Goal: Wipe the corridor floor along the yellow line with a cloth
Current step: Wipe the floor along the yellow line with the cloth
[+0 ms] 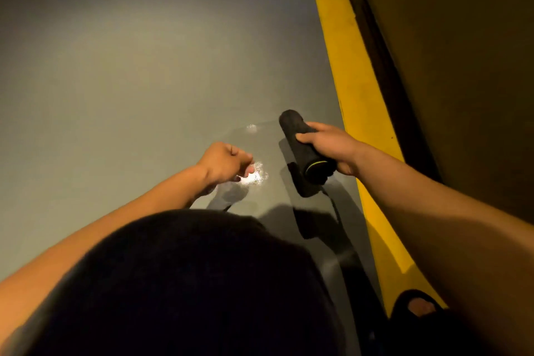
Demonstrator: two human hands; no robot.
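Head view: hands over grey corridor floor (130,66) beside yellow line (351,81).
Right hand (332,147) grips a dark cylindrical object (300,141) with a green ring. Left hand (225,163), fingers curled, hovers over a glinting wet patch (258,176).

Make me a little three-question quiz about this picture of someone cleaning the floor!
1. True or false: the right hand holds a dark rolled thing.
2. Which colour is the line along the floor? A red, B yellow, C white.
3. Fill in: the left hand has its fingers ____ and hangs just above a bright patch on the floor.

Key
1. True; one end shows a thin green ring.
2. B; it runs along the right edge, next to the dark wall.
3. Curled; whether they pinch anything cannot be told.
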